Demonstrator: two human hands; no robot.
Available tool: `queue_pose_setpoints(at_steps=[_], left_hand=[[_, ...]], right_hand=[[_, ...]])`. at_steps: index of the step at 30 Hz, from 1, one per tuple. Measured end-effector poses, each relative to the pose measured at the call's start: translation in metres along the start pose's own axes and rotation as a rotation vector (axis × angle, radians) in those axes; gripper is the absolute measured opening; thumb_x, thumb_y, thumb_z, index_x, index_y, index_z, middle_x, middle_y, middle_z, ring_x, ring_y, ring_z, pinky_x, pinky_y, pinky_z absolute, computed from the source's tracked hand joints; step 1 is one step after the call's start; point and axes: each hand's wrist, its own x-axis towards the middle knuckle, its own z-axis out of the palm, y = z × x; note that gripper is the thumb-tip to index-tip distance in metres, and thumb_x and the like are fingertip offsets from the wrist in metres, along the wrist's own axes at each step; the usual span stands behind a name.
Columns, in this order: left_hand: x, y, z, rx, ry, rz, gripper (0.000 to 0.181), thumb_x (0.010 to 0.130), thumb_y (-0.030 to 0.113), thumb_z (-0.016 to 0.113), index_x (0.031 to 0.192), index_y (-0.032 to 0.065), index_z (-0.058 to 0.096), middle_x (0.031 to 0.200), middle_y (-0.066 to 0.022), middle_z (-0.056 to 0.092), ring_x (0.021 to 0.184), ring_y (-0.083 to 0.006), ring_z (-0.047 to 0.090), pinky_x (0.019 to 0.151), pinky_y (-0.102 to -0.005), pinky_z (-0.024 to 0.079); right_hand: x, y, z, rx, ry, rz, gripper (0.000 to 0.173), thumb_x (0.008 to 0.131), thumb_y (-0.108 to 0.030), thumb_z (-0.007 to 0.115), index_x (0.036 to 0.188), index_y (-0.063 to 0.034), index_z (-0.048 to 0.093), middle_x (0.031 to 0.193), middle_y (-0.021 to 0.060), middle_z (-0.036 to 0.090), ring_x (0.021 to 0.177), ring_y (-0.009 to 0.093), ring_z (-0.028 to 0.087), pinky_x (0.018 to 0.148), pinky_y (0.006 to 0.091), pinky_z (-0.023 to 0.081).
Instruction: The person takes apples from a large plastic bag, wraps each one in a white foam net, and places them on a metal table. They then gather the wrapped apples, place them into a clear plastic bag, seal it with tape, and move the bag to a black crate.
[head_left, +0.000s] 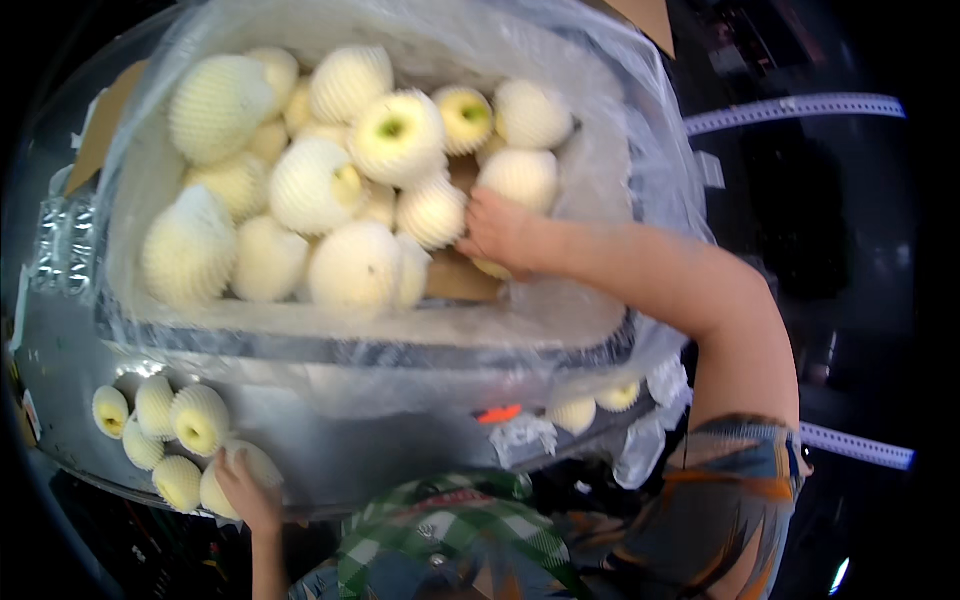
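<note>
Yellow-green apples in white foam net sleeves fill much of a crate lined with clear plastic film. My right hand reaches into the crate's right half, its fingers between a small sleeved fruit and others; its fingertips are partly hidden, so its hold is unclear. At the table's near left edge my left hand rests on a large sleeved fruit, fingers curled over it. Several more sleeved fruits lie just beside it on the grey metal table.
Two sleeved fruits lie near the table's right front, with crumpled clear plastic and a red-orange item beside them. Cardboard flaps show at the crate's left. Perforated metal strips extend at the right.
</note>
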Motion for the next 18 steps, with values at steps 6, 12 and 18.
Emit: queue_pose_setpoints(at_steps=[6, 12, 18], left_hand=[[-0.009, 0.010, -0.029, -0.175, -0.006, 0.052, 0.068, 0.061, 0.006, 0.070, 0.126, 0.0059, 0.047, 0.137, -0.0225, 0.036, 0.124, -0.0428, 0.037, 0.102, -0.0467, 0.034], [-0.015, 0.101, -0.068, -0.865, 0.030, 0.291, 0.031, 0.069, -0.003, 0.062, 0.100, -0.0007, 0.061, 0.106, -0.0142, 0.060, 0.102, -0.0259, 0.057, 0.093, -0.0369, 0.042], [-0.045, 0.211, -0.082, -1.707, -0.350, 0.189, 0.091, 0.075, 0.035, 0.077, 0.142, 0.0056, 0.024, 0.139, -0.0116, 0.039, 0.131, -0.0266, 0.037, 0.106, -0.0429, 0.034]], right_hand=[[-0.062, 0.021, -0.045, 0.844, 0.240, 0.034, 0.082, 0.051, -0.033, 0.079, 0.124, -0.0145, 0.047, 0.104, 0.0124, 0.057, 0.098, 0.030, 0.057, 0.086, 0.0388, 0.042], [-0.161, -0.013, -0.121, 1.207, 1.006, -0.064, 0.082, 0.055, -0.026, 0.078, 0.128, -0.0092, 0.044, 0.112, 0.0149, 0.055, 0.102, 0.029, 0.056, 0.090, 0.0371, 0.047], [-0.166, -0.160, -0.165, 1.063, 1.314, 0.121, 0.090, 0.054, -0.017, 0.081, 0.133, -0.0086, 0.040, 0.123, 0.0169, 0.046, 0.113, 0.034, 0.049, 0.093, 0.0435, 0.044]])
